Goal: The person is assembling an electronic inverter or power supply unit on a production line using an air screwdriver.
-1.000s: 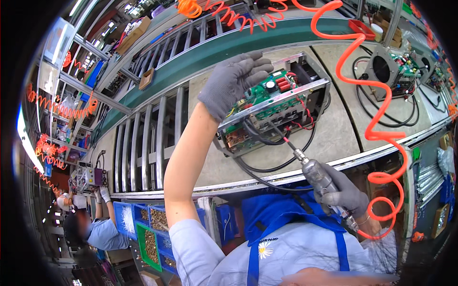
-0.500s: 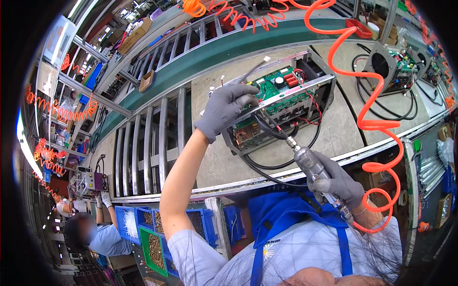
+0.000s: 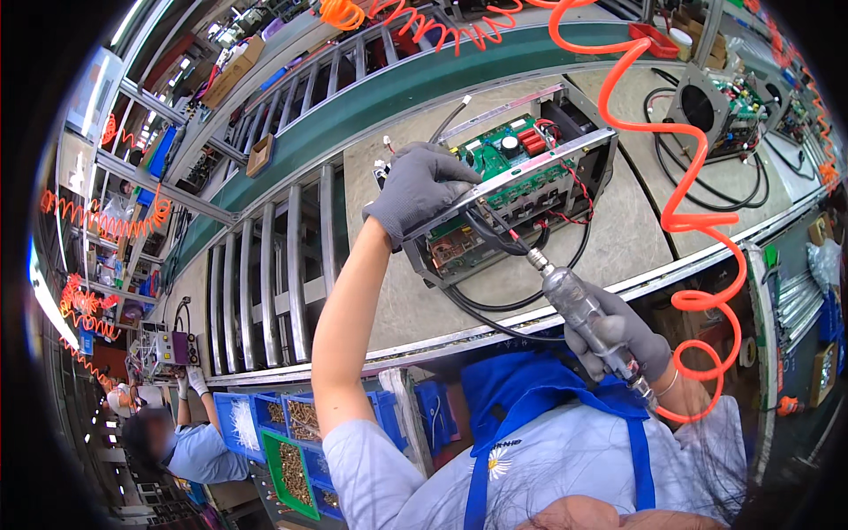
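Note:
My left hand (image 3: 420,187), in a grey glove, is closed on the left part of a long metal rail (image 3: 530,166) along the near top side of an open-framed electronic unit (image 3: 517,194). Inside the unit sits a green circuit board (image 3: 495,159) with red parts and a round capacitor. In my right hand (image 3: 623,336), also gloved, is a pneumatic screwdriver (image 3: 574,305), tilted so its nose points up and left toward the rail. A black cable loop (image 3: 495,231) lies by the nose, and the bit's tip is hard to make out.
An orange coiled air hose (image 3: 698,221) runs from the driver past the unit's right. Other units (image 3: 738,115) stand at the far right. Metal rollers (image 3: 296,256) lie left, a green conveyor (image 3: 389,97) behind. Screw bins (image 3: 287,473) and a co-worker (image 3: 199,450) are lower left.
The view has shifted slightly. My left fingers have come lower and closer together on the rail's left part. The screwdriver stays in my right hand at nearly the same tilt.

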{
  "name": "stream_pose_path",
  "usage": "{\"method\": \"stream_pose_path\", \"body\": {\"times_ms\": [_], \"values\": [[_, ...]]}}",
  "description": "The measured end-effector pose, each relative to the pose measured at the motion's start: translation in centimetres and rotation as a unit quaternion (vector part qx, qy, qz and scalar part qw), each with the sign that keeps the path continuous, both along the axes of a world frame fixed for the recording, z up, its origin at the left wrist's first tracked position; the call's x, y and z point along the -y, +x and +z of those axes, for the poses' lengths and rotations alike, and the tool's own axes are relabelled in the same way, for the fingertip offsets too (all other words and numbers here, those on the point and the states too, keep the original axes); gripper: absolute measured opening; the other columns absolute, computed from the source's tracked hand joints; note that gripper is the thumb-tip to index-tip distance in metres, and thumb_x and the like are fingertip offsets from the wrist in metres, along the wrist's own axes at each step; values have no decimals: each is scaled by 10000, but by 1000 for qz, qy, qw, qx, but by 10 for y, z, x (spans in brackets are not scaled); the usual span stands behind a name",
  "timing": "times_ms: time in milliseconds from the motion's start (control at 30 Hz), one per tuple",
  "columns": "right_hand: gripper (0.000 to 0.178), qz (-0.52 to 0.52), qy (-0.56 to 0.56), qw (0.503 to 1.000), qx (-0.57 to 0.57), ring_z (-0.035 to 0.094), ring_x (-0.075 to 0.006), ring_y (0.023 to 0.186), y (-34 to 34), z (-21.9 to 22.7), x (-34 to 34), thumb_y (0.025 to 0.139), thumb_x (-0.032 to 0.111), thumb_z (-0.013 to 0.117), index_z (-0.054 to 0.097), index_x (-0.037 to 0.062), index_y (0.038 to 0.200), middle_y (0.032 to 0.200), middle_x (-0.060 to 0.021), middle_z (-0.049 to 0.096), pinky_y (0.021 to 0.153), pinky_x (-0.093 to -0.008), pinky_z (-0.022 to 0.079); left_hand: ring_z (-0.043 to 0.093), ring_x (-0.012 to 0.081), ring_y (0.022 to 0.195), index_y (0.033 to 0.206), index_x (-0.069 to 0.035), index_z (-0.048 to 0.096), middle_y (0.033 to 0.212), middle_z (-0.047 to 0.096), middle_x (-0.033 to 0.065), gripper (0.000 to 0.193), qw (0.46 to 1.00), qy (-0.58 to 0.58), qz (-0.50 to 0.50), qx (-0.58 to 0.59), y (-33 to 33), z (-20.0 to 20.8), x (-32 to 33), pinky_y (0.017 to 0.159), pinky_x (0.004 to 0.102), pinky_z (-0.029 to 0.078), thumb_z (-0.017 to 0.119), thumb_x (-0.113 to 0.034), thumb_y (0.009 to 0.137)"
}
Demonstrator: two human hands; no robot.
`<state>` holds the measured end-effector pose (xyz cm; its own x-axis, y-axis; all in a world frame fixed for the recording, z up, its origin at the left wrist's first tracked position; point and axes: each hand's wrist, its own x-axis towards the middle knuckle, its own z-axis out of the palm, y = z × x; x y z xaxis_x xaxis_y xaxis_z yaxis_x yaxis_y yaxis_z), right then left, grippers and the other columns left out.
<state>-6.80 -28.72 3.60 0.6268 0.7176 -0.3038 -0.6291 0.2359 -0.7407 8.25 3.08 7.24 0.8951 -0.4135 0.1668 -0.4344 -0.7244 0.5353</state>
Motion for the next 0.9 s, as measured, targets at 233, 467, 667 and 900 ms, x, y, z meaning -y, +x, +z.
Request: {"method": "stream_pose_path", "body": {"times_ms": [233,467,667,900], "values": [[669,-63,111,991,-42,566,-167,537,-25,-9,-15,879,434,627,413,35,1371,850,-121,577,452,-297,505,636,193,783,949,-18,760,831,688,107,224,997,-61,-14,-35,2,-4,4,740,311,497,720,-53,731],[630,-108,89,989,-43,590,-137,584,-43,-2,-35,870,408,620,423,70,1364,870,-86,594,493,-281,519,679,262,825,962,-92,773,849,729,129,214,997,-57,-50,-31,8,-11,3,903,365,458,689,-153,775],[626,-126,6,992,-15,613,-171,530,-44,7,-46,864,372,642,423,18,1331,827,-122,591,421,-289,520,677,275,846,956,-113,780,854,730,128,229,998,-49,-8,-42,8,-12,3,943,355,426,689,-200,765],[696,-124,-13,992,-9,611,-171,506,-43,10,-49,831,414,685,418,25,1343,810,-108,603,409,-284,516,679,275,847,933,-117,781,861,734,128,244,999,-21,0,-50,11,-12,-2,946,361,423,691,-256,753]]}}
